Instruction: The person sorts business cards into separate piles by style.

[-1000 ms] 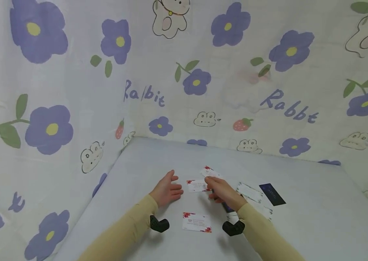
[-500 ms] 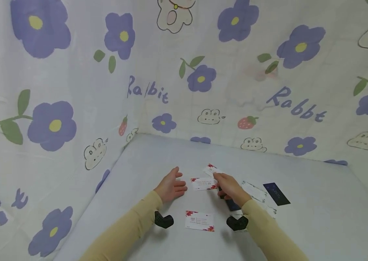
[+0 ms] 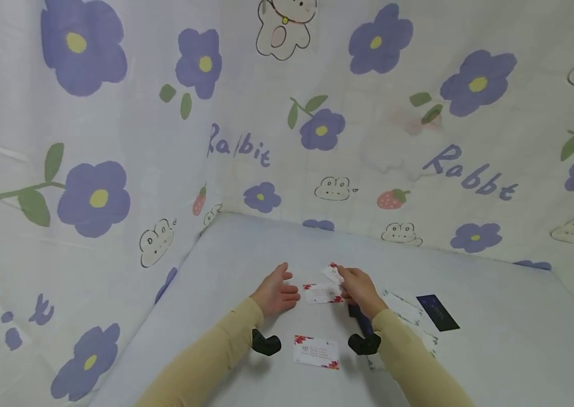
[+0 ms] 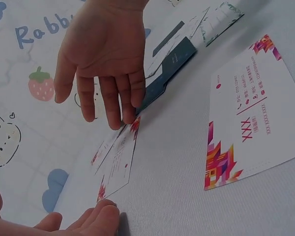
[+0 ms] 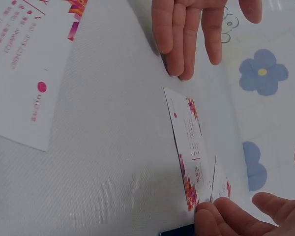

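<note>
My left hand (image 3: pixel 277 291) is at the left of the cards, its palm turned inward and its fingers extended, holding nothing. A white business card with red corner prints (image 3: pixel 320 293) lies between the hands. My right hand (image 3: pixel 362 289) is at that card's right end; in the left wrist view the right hand (image 4: pixel 105 54) shows a bare palm and straight fingers, fingertips close to the card's corner. Behind lies a similar white card (image 3: pixel 333 274), partly hidden by the right hand. Nearer to me is a third red-cornered card (image 3: pixel 316 353), flat on the table.
Several cards with green leaf borders (image 3: pixel 400 307) spread beneath and beyond the right forearm. A dark navy card (image 3: pixel 438 312) lies farther right, and another dark card (image 3: pixel 364 323) shows under the right wrist. Flower-printed cloth (image 3: pixel 266 169) walls the table at the back and left.
The head view has shifted slightly, moving everything to the right in the picture. My right hand has drawn a little to the right relative to the cards. The left hand keeps its pose.
</note>
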A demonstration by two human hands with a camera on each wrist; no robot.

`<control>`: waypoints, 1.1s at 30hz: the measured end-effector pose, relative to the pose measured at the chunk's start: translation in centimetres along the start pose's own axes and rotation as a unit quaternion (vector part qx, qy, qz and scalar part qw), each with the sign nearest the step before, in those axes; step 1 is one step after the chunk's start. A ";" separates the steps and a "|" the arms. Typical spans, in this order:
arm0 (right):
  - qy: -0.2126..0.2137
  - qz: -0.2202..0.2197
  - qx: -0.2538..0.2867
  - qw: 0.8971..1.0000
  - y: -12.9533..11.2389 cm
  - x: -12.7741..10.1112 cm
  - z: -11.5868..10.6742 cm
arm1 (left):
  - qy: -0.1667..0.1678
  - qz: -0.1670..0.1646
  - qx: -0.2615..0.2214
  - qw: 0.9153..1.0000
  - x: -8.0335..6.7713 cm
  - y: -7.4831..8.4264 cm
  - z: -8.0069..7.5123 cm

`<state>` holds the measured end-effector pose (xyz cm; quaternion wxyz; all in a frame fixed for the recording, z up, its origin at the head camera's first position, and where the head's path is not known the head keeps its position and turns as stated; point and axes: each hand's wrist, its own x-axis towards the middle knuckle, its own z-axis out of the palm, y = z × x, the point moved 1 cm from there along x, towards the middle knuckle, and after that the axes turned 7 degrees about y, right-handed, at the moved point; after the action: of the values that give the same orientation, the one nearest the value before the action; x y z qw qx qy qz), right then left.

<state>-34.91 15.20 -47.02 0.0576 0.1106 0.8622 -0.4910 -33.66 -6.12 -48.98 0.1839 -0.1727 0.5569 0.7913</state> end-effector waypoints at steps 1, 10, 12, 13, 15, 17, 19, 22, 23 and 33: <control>-0.002 0.008 0.011 1.000 0.1 0.1 0.0 | 0.001 -0.001 -0.002 1.000 0.0 0.0 0.1; -0.038 0.051 0.091 0.994 0.1 0.0 0.2 | -0.006 0.004 0.000 1.000 -0.3 0.2 0.6; -0.041 0.059 0.102 0.992 0.1 0.0 0.2 | -0.008 0.002 0.001 1.000 -0.3 0.2 0.6; -0.042 0.063 0.109 0.991 0.1 0.0 0.2 | -0.007 0.001 0.001 1.000 -0.2 0.2 0.6; -0.044 0.074 0.127 0.988 0.3 0.1 0.2 | -0.009 -0.001 0.001 1.000 -0.2 0.1 0.6; -0.046 0.085 0.144 0.985 0.6 0.2 0.2 | -0.010 -0.004 -0.003 1.000 -0.1 0.0 0.6; -0.047 0.097 0.163 0.981 0.7 0.2 0.2 | -0.010 -0.004 -0.003 1.000 0.0 -0.1 0.6; -0.049 0.116 0.187 0.974 0.9 0.1 0.0 | -0.007 -0.003 -0.001 1.000 0.1 -0.3 0.5; -0.050 0.122 0.195 0.972 0.8 0.1 -0.1 | -0.003 -0.004 -0.002 1.000 0.2 -0.4 0.5; -0.051 0.135 0.229 0.963 0.7 -0.3 -0.5 | 0.005 0.002 0.003 1.000 0.6 -0.6 0.4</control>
<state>-34.43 15.96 -47.25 0.1405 0.2111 0.7000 -0.6677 -33.91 -5.49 -49.68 0.1801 -0.1750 0.5602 0.7893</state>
